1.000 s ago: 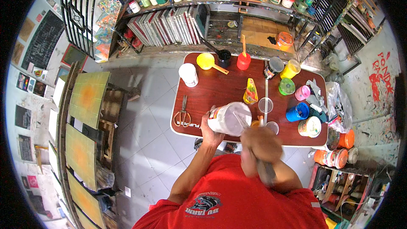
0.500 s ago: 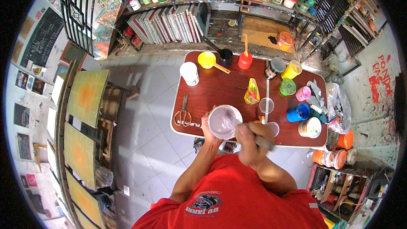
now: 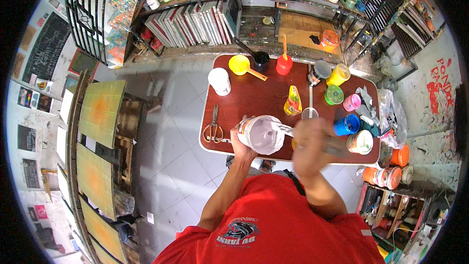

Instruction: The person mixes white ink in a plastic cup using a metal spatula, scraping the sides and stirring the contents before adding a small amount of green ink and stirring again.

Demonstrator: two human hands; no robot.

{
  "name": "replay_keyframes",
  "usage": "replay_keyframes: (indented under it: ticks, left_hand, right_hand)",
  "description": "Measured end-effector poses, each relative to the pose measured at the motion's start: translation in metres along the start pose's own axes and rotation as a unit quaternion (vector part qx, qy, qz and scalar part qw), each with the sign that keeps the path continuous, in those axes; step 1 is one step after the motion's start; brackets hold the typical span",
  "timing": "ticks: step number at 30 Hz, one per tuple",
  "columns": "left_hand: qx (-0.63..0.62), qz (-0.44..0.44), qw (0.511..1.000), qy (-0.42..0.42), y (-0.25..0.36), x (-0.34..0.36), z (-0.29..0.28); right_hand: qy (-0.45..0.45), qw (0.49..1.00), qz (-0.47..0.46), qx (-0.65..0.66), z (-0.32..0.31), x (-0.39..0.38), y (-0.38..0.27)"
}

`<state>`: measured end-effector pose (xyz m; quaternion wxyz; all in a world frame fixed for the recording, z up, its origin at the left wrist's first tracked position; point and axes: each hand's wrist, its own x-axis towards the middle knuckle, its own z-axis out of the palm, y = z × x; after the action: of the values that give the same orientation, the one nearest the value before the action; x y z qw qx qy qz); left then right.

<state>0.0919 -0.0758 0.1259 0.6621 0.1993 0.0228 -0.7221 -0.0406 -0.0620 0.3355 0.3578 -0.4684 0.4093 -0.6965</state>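
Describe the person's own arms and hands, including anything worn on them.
Both forearms are bare below the short red sleeves of a red shirt with a dark and grey emblem. A small pale patch shows towards the right shoulder. The left hand is ungloved. The right hand looks ungloved too, but blur hides its finer details.

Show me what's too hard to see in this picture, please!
Head view: right hand, fingers smeared by blur.
Head view: left hand, some fingers hidden behind the white tub.
Head view: tub's inside bottom, covered by pale mixture.
Head view: lowest yellow board, cut off by lower edge.
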Motion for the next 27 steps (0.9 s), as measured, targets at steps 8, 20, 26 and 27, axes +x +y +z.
replay_keyframes:
  ticks: [8, 20, 26, 27]
  left_hand:
    - [0.026, -0.016, 0.998, -0.048, 0.015, -0.007, 0.043]
    - [-0.047, -0.255, 0.958, -0.121, -0.012, -0.013, -0.019]
    - [0.102, -0.099, 0.989, -0.051, -0.020, -0.009, -0.003]
    - [0.046, -0.119, 0.991, -0.040, -0.019, -0.008, 0.001]
  right_hand:
    - [-0.136, 0.977, 0.025, 0.161, -0.007, 0.017, 0.006]
    - [-0.447, 0.888, -0.090, -0.062, -0.004, 0.032, -0.018]
    - [-0.301, 0.939, -0.146, -0.076, -0.031, 0.026, -0.038]
    - [-0.288, 0.944, -0.150, -0.059, -0.033, 0.022, -0.039]
